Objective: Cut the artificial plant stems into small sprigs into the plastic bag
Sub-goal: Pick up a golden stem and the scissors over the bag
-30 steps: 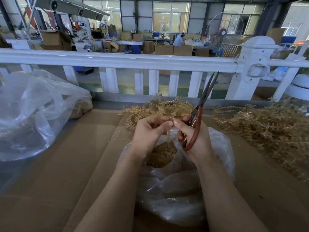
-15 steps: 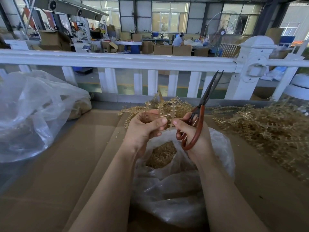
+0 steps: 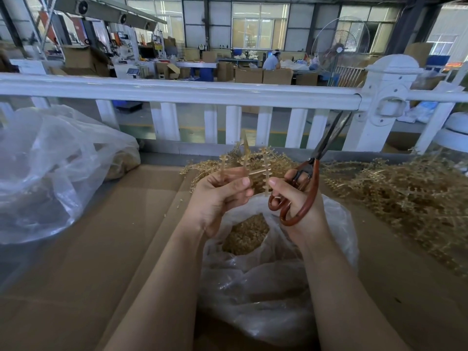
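Observation:
My left hand grips a tan plastic plant stem whose short side branches stick up and down between my hands. My right hand holds red-brown-handled scissors, blades together and pointing up to the right, while its thumb touches the stem's right branch. Right below both hands, a clear plastic bag lies open on the cardboard with a heap of cut sprigs inside.
Piles of uncut tan stems lie behind my hands and along the right. A large clear bag sits at the left. Brown cardboard covers the table. A white railing runs along the far edge.
Both hands have risen from the bag's mouth, lifting the stem into view. The hands have drawn slightly apart and the scissors have tilted further right.

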The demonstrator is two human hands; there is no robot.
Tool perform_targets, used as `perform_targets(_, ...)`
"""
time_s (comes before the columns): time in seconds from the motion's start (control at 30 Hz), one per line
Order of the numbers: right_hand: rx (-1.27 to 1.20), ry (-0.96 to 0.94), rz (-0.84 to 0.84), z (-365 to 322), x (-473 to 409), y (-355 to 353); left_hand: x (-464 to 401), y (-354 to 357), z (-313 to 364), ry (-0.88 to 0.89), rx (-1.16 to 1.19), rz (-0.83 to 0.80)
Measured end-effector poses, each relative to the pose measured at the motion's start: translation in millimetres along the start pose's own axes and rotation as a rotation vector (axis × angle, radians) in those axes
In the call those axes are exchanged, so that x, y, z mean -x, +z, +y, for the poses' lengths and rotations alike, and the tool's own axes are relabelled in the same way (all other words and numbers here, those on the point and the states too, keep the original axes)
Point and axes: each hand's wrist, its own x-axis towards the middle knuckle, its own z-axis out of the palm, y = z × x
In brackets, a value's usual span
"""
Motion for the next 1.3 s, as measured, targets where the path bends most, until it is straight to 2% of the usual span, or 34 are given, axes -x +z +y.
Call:
perform_targets(0.33, 0.024, -0.026, 0.016, 0, 1, -2, 1, 2, 0, 0.022, -0.056, 0.035)
perform_targets(0.5, 0.089, -0.028, 0.026, 5, -2, -4, 1, 0, 1, 0.038, -0.008, 0.091)
perform_targets(0.6, 0.085, -0.015, 0.026, 8, -3, -7, 0, -5, 3, 0.082, 0.134, 0.202)
perform_targets(0.8, 0.059, -0.008, 0.042, 8, -3, -8, -3, -30, 7, 0.189, 0.633, 0.667)
perform_targets(0.87, 0.048, -0.002, 0.039, 8, -3, -8, -2, -39, 9, 0.220, 0.758, 0.725)
perform_targets(0.97, 0.049, 0.008, 0.044, 8, -3, -8, 0, -49, 10, 0.250, 0.796, 0.675)
perform_targets(1.03, 0.054, 0.008, 0.051, 9, -3, -7, -3, -51, 8, 0.232, 0.721, 0.632)
perform_targets(1.1, 0.058, 0.010, 0.052, 9, -3, -7, -7, -46, 5, 0.185, 0.539, 0.596)
perform_targets(1.23, 0.063, 0.008, 0.045, 9, -3, -7, -9, -35, -2, 0.104, 0.023, 0.554)
perform_targets(1.3, 0.071, 0.010, 0.040, 9, -2, -7, -8, -32, -8, 0.086, -0.317, 0.506)
